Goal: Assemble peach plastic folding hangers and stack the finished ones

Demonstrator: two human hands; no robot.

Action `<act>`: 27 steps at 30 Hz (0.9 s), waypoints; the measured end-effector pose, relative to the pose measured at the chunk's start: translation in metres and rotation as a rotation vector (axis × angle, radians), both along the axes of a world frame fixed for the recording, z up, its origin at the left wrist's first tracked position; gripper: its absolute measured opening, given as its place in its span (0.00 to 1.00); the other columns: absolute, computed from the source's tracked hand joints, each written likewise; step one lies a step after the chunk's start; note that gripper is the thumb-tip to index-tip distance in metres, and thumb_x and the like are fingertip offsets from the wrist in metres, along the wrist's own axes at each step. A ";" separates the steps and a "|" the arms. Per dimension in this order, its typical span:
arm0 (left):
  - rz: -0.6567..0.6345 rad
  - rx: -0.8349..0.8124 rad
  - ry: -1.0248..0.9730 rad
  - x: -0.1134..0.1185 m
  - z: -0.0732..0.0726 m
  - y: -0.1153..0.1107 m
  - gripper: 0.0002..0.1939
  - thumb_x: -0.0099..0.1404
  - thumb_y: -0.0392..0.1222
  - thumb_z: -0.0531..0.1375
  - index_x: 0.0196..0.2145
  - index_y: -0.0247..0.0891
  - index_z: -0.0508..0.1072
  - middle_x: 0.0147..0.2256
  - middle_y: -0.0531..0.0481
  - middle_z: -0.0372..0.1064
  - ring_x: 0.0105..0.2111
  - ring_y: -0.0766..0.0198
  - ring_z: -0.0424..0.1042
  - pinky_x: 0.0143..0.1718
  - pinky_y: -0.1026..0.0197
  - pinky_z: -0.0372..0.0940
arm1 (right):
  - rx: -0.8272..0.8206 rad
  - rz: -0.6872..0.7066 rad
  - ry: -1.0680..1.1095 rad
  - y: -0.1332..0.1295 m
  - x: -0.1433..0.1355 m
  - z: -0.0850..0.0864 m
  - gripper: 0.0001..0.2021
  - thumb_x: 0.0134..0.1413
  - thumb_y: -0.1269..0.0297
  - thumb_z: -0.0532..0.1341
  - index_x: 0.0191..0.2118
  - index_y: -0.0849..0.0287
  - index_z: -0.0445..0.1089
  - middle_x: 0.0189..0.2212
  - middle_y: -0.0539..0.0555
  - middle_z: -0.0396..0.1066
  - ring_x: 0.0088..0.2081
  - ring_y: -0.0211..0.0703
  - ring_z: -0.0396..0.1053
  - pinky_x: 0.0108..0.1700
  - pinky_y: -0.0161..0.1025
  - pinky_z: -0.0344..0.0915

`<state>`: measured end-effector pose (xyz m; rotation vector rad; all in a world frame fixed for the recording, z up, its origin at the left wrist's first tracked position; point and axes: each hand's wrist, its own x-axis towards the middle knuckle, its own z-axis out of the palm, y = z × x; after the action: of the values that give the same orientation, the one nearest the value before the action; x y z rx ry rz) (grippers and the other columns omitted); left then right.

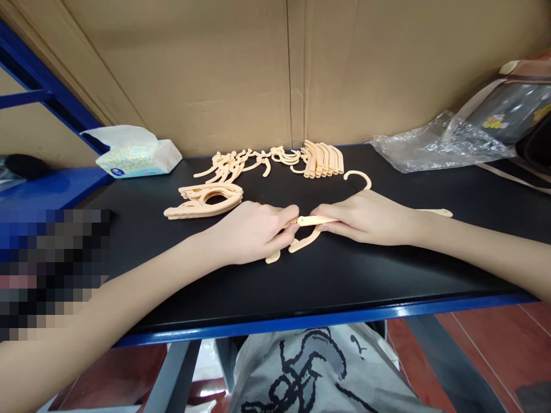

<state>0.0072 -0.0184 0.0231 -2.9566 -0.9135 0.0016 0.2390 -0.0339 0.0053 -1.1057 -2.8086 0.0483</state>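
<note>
My right hand point(365, 218) is closed around a cream plastic folding hanger point(316, 220). Its hook point(359, 174) rises above the knuckles, and one straight arm point(437, 213) shows beyond the wrist. Below the fingers a curved cream part point(305, 240) sticks out; whether it is joined to the hanger is hidden. My left hand point(258, 232) pinches a cream hanger piece point(272, 258) that is mostly covered by the fingers, its end poking out underneath. The fingertips of both hands nearly meet at the hanger arm's rounded, holed end.
Behind my left hand lies a stack of folded hangers point(206, 202). Farther back are loose hooks point(232, 163) and a row of hanger arms point(322, 159). A tissue pack point(138, 152) stands left; clear plastic wrap point(439, 146) and a transparent bag point(508, 109) lie right. Cardboard point(215, 69) backs the black table point(258, 298).
</note>
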 end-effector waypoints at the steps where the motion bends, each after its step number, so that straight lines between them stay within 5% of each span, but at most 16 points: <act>1: -0.003 -0.006 0.001 0.000 0.000 0.000 0.10 0.68 0.42 0.46 0.30 0.38 0.61 0.22 0.55 0.64 0.18 0.67 0.60 0.20 0.63 0.44 | -0.004 0.004 0.003 0.000 0.000 0.000 0.15 0.66 0.59 0.46 0.48 0.56 0.67 0.28 0.51 0.73 0.27 0.39 0.69 0.27 0.34 0.53; 27: 0.039 -0.083 -0.067 -0.001 0.000 -0.001 0.08 0.64 0.40 0.49 0.27 0.39 0.60 0.21 0.57 0.63 0.20 0.68 0.62 0.22 0.64 0.45 | -0.022 0.053 0.169 0.003 0.002 -0.008 0.18 0.66 0.55 0.46 0.42 0.58 0.69 0.32 0.52 0.73 0.31 0.39 0.70 0.29 0.34 0.55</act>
<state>0.0065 -0.0197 0.0228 -3.0318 -1.0026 -0.0591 0.2410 -0.0312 -0.0029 -0.9824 -2.6920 0.1695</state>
